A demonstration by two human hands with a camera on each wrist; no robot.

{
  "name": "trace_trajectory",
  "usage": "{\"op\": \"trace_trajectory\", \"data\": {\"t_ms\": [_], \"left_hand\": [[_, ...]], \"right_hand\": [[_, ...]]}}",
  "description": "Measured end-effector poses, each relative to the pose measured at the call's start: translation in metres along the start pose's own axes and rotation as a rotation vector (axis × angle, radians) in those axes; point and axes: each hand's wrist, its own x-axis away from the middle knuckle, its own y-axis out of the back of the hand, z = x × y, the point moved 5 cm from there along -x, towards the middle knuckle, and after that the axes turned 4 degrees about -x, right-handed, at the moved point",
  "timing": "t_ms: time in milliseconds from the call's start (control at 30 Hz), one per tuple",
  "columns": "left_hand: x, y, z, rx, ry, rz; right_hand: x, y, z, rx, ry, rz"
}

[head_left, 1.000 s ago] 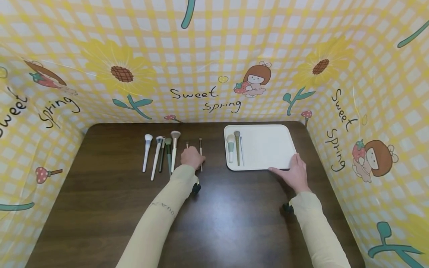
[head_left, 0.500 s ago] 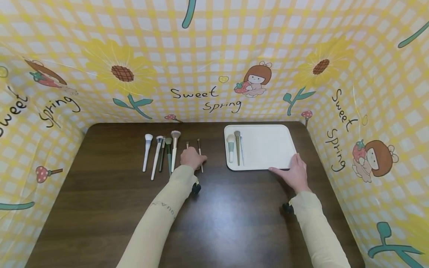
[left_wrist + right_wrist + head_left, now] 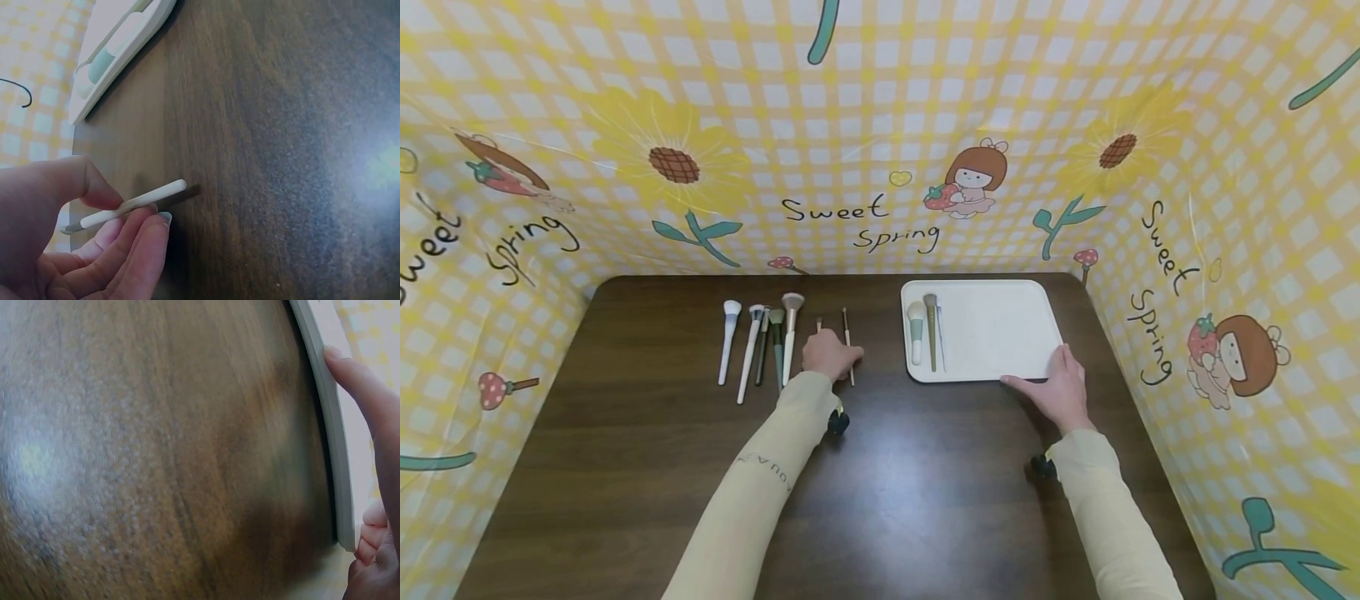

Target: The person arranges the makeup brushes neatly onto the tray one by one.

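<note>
My left hand (image 3: pixel 831 354) pinches a slim makeup brush (image 3: pixel 140 201) between thumb and fingertips, close above the table. Its pale handle and darker head end show in the left wrist view. Part of another small brush (image 3: pixel 819 322) pokes out beyond the knuckles, the rest hidden by the hand. My right hand (image 3: pixel 1062 390) holds the near right corner of a white tray (image 3: pixel 992 377), thumb along the near rim and fingers at the right side. Inside the tray, at its left, lie a green-and-white brush (image 3: pixel 916 333), an olive-handled brush (image 3: pixel 932 333) and a thin one (image 3: pixel 942 337).
Several makeup brushes lie in a loose row left of my left hand, among them a white one (image 3: pixel 728 342) at the outer end and a large fluffy one (image 3: pixel 792 333). Checked yellow cloth (image 3: pixel 865 125) walls in the dark wooden table (image 3: pixel 895 492) at the back and sides.
The slim brush at my left hand has shifted and tilted slightly, its head end moving a little left, while the thumb reaches further right. The right hand and tray stay put.
</note>
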Motion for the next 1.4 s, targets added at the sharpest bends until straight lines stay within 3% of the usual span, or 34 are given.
{"op": "trace_trajectory", "data": {"t_ms": [133,267,533,1067,1400], "left_hand": [[-0.001,0.001,-0.002,0.001,-0.016,-0.012],[-0.001,0.002,-0.007,0.01,-0.08,-0.04],[0.002,0.003,-0.018,0.12,-0.168,-0.091],[0.004,0.002,-0.034,0.224,-0.274,-0.08],[0.009,0.002,-0.043,0.285,-0.306,-0.078]], "right_hand": [[0.001,0.0,0.0,-0.006,-0.009,0.006],[0.001,0.0,0.001,-0.009,-0.011,0.006],[-0.001,-0.002,-0.003,-0.023,-0.02,0.007],[-0.001,-0.004,-0.007,-0.028,-0.022,0.007],[-0.001,-0.003,-0.004,-0.032,-0.02,0.012]]}}
